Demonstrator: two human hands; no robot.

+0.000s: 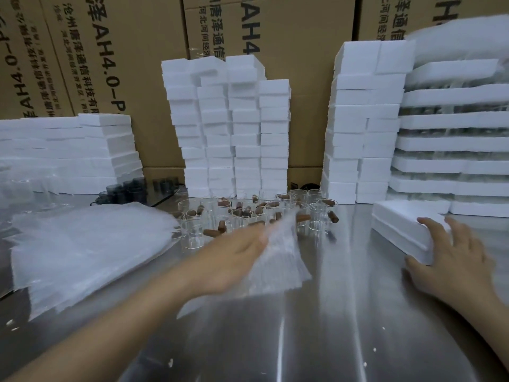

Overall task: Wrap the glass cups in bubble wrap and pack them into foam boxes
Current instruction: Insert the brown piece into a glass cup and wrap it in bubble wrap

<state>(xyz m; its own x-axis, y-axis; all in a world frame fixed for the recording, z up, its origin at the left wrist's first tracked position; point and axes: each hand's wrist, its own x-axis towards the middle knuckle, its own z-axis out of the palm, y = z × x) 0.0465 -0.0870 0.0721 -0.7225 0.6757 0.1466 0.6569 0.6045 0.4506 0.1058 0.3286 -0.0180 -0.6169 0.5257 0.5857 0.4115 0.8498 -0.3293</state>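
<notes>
Glass cups (248,213) with stubby brown handles stand crowded together at the centre of the frame, at the far side of the steel table (330,326). Some are upright and some handles point every way. Just in front of them hangs a bubble wrap sheet (278,257), partly hiding the nearest cups. To the right of the cups a closed foam box (399,224) lies flat on the table. At the left of the frame sits a thick pile of wrap sheets (82,249), and beyond it a few dark cups (124,188).

Behind the cups rise tall foam stacks (228,128), with more at the right (363,119) and a lower one at the upper left (68,150). At the far right, foam trays (454,144) are layered with glassware between them. Printed cardboard cartons (143,51) wall off the back.

My left hand (234,257) holds the sheet by its upper edge, raised off the table. It looks like a pinch between thumb and fingers, though blur smears the grip. My right hand (451,260) rests on the near corner of the foam box, fingers spread wide over the lid and thumb against its near side.
</notes>
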